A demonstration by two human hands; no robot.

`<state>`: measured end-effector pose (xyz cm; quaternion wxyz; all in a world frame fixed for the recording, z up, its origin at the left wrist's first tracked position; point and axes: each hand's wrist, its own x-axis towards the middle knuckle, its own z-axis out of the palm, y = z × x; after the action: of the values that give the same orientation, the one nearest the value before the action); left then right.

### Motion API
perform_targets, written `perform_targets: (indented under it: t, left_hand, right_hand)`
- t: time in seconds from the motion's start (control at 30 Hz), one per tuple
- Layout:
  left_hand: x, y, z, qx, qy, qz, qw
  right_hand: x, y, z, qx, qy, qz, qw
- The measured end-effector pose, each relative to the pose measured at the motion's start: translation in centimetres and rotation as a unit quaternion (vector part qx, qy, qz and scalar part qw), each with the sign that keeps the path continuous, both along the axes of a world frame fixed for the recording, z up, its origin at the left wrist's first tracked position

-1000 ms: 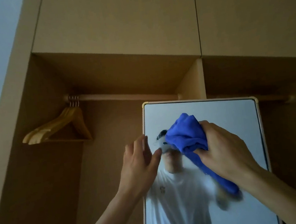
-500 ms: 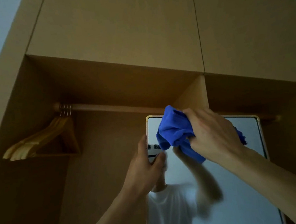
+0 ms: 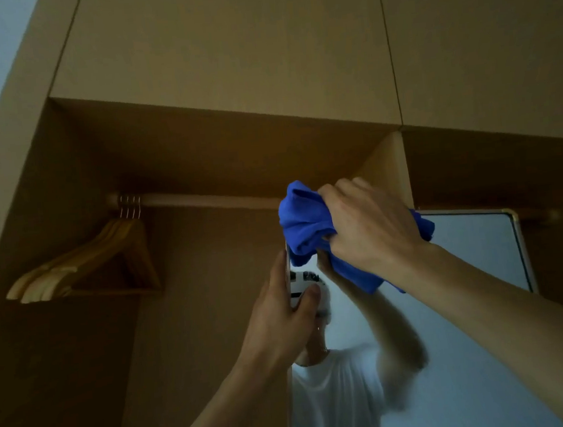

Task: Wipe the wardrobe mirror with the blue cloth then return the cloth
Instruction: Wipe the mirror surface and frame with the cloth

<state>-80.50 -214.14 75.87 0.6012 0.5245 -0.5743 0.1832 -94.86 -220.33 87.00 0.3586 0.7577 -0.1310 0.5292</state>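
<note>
Knuckles up, my right hand (image 3: 371, 228) clenches the bunched blue cloth (image 3: 303, 225) at the top left of the gold-framed wardrobe mirror (image 3: 476, 249), with the arm stretched up and to the left from the lower right. A tail of the cloth hangs below my wrist over the glass. My left hand (image 3: 280, 323) grasps the mirror's left edge, fingers behind the frame and thumb pressed on the front, the forearm rising from the bottom. Farther left, pale wooden hangers (image 3: 82, 267) hang from a wooden rail (image 3: 203, 200) inside the open brown wardrobe (image 3: 224, 64).
</note>
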Motion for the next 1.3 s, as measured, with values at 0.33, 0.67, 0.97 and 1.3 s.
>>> perform_targets:
  t: [0.33,0.67,0.97,1.3]
  left_hand:
    - [0.2,0.5,-2.0,0.019,0.050,-0.033,0.998]
    - [-0.2,0.8,-2.6,0.026,0.059,-0.047,0.997]
    - [-0.6,1.4,-2.7,0.025,0.052,-0.042,0.997]
    - [-1.9,1.6,-3.8,0.015,0.071,-0.046,0.996]
  right_hand:
    - [0.5,-1.1,-4.5,0.031,0.080,0.025,0.996]
    - [0.3,-1.2,-4.9,0.005,0.074,0.002,0.997]
    - [-0.3,-0.7,-0.5,0.007,0.026,0.009,1.000]
    - [-1.4,-1.7,-5.8,0.034,0.107,0.013,0.994]
